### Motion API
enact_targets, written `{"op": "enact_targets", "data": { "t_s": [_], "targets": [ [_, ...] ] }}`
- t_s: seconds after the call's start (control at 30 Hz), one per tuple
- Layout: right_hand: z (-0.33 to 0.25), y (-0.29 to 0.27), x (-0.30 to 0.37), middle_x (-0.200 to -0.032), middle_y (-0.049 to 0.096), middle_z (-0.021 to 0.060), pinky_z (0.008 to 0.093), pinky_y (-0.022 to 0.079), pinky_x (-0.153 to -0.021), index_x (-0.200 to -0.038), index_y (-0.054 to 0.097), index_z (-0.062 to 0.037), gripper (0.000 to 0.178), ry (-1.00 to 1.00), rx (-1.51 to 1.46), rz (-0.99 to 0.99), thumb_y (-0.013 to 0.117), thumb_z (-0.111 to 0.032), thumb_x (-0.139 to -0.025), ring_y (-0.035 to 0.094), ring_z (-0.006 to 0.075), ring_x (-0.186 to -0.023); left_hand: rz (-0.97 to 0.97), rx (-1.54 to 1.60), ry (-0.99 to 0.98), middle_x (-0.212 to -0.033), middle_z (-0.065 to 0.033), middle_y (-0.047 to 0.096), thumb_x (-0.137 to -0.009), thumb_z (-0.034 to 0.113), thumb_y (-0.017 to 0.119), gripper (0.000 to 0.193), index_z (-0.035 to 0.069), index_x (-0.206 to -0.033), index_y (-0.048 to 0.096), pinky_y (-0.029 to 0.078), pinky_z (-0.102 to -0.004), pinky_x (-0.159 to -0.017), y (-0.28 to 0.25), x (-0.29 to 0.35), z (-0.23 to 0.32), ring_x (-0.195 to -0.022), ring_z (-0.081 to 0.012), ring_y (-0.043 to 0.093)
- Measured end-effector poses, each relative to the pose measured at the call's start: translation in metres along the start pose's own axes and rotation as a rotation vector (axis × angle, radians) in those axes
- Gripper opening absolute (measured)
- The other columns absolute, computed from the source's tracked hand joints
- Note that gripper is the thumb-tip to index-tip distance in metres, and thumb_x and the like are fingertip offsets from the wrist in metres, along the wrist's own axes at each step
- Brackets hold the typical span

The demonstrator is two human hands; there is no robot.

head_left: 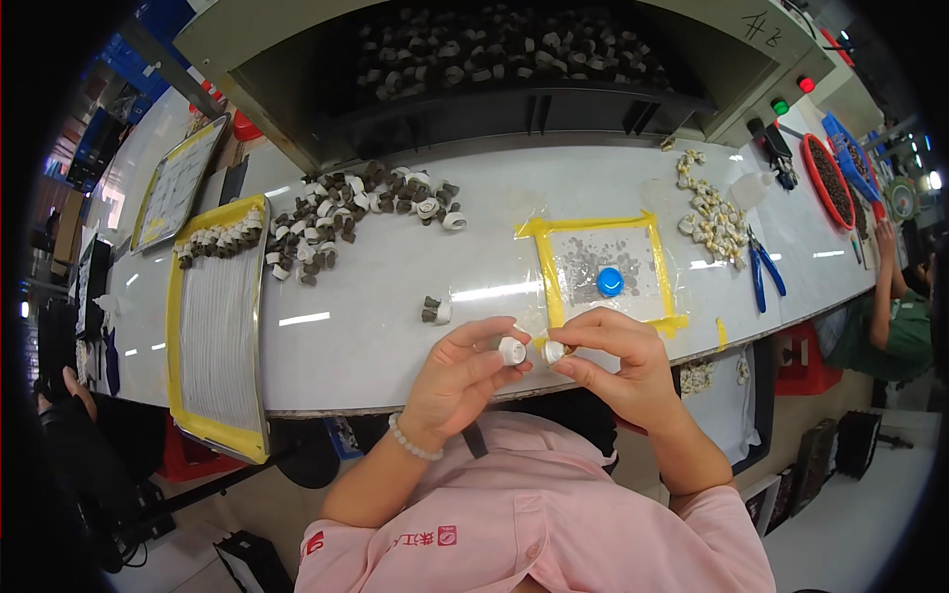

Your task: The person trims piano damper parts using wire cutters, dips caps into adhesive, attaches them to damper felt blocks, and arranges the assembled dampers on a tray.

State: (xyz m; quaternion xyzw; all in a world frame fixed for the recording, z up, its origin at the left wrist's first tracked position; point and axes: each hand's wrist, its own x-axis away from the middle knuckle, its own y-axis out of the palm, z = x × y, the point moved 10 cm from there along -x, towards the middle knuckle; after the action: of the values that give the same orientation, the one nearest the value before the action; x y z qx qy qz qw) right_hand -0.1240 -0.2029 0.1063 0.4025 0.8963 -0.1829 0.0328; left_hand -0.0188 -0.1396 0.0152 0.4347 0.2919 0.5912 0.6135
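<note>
Close together over the table's front edge, both hands hold small parts. My left hand (463, 374) is closed, pinching a short white hollow cylinder (512, 351) with its round end showing. A small white piece (554, 350) sits between the thumb and fingers of my right hand (625, 358); its exact kind is too small to tell. The two pieces are a little apart. Just beyond the left hand lies a white part with dark prongs (433, 310). Past the right hand, a blue round cap (610, 282) rests on a speckled square sheet edged with yellow tape (664, 267).
A heap of white-and-dark parts (326, 217) spreads on the left, beside a yellow-edged tray (217, 326) holding a row of them. To the right lie cream pieces (714, 219) and blue-handled pliers (761, 272). A machine housing (297, 119) spans the back; a co-worker's arm (883, 282) shows far right.
</note>
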Motion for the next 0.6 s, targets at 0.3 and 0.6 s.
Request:
{"op": "enact_targets", "data": {
  "t_s": [0.3,0.6],
  "targets": [
    [-0.004,0.007,-0.001,-0.088,0.061,0.0079,0.0251,0.046,-0.067,-0.106,0.067,-0.0051,0.029,-0.03,-0.035,-0.024,0.069,-0.004,-0.076,0.058,0.0161,-0.078,-0.01,0.018,0.047,-0.111,-0.0135,0.059,-0.086,-0.001,0.055,0.026,0.004,-0.111,0.058,0.047,-0.0373,-0.092,-0.003,0.001,0.0,-0.104,-0.0222,0.057],
    [-0.01,0.004,-0.002,-0.088,0.06,0.0077,0.0257,0.047,-0.066,-0.104,0.067,-0.004,0.027,-0.056,-0.038,0.033,0.068,-0.004,-0.077,0.058,0.0162,-0.077,-0.017,0.076,0.073,-0.11,-0.0139,0.061,-0.087,0.006,0.058,0.02,0.002,-0.107,0.059,0.047,-0.035,-0.09,-0.007,0.002,0.001,-0.104,-0.0222,0.057]
  ]
}}
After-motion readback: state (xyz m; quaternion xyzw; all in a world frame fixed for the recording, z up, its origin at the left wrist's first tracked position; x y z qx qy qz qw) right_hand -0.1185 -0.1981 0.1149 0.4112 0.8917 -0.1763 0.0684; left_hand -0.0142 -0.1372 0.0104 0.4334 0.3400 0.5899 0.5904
